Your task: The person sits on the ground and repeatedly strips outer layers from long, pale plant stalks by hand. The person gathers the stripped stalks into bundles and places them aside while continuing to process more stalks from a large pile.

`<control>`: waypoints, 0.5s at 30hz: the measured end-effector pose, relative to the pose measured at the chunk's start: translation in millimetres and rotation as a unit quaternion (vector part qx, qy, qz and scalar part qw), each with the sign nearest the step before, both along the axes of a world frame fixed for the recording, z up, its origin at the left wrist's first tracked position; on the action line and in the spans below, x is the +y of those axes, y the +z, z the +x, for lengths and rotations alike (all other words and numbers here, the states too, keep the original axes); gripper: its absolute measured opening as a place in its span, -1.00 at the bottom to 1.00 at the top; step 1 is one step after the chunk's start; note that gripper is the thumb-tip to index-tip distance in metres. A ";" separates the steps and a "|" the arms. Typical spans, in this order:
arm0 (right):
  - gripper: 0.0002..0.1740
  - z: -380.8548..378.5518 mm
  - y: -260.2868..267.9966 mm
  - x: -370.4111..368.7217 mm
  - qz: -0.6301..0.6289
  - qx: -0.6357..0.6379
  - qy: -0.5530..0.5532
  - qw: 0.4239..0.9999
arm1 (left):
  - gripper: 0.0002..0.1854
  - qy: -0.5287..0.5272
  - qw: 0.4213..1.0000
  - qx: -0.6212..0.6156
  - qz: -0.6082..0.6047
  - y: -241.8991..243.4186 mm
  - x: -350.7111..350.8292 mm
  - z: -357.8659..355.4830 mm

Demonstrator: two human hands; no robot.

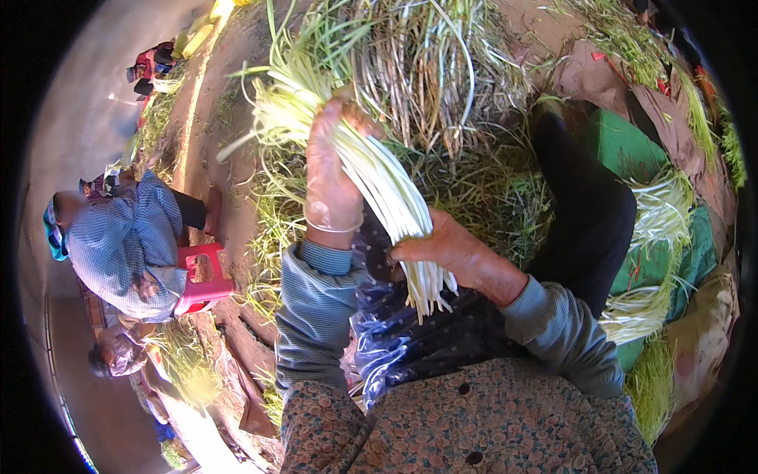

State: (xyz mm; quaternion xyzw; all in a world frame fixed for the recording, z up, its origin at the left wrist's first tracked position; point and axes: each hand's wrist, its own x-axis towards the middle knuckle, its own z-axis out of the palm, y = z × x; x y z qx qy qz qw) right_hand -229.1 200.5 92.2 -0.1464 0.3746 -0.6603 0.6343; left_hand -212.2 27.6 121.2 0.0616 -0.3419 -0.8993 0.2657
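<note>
A thick bundle of pale green-and-white stalks, which look like garlic chives [385, 178], slants across the view above my lap. My left hand [337, 160], in a thin clear plastic glove with a band at the wrist, is closed around its upper, greener part. Lower down, my bare right hand [450, 249] grips the white part, thumb across the stalks. The thin white ends hang below it, over a dark dotted apron with shiny plastic. Beyond the bundle lies a large heap of uncleaned stalks [426, 77] with brownish ends.
Loose green trimmings [491, 195] cover the ground before my dark-trousered knee. At the right, bundles of whitish stalks [636, 308] lie over green blocks or wraps [628, 145]. At the left, a person in a blue checked top [124, 237] sits near a pink plastic stool [204, 278]; several others are farther off.
</note>
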 end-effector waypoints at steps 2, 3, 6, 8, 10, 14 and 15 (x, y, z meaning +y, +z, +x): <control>-0.49 3.1 -1.2 7.9 0.017 -0.012 0.005 1.000 | -0.60 0.029 0.996 -0.032 -0.079 1.6 15.2 7.0; -0.49 6.5 -1.4 19.8 0.035 -0.018 0.006 0.999 | -0.59 0.036 0.991 -0.040 -0.122 4.8 27.9 6.5; -0.44 45.0 -28.2 56.9 0.049 -0.034 -0.009 0.998 | -0.53 -0.020 0.989 -0.089 -0.119 -28.4 60.5 39.0; -0.39 63.7 -42.6 81.0 0.105 -0.040 0.038 0.993 | -0.73 -0.062 0.984 -0.126 -0.111 -54.7 77.9 62.6; -0.33 70.6 -49.7 86.0 0.128 -0.059 0.068 0.988 | -0.69 0.027 0.968 -0.179 -0.173 -92.5 79.1 83.9; -0.21 89.1 -65.5 75.9 -0.019 -0.073 0.013 0.997 | -0.35 -0.153 0.972 0.020 0.176 -80.2 55.6 67.8; -0.20 88.8 -53.8 77.4 -0.010 -0.045 0.025 0.999 | -0.36 -0.131 0.973 0.007 0.188 -65.0 66.9 65.6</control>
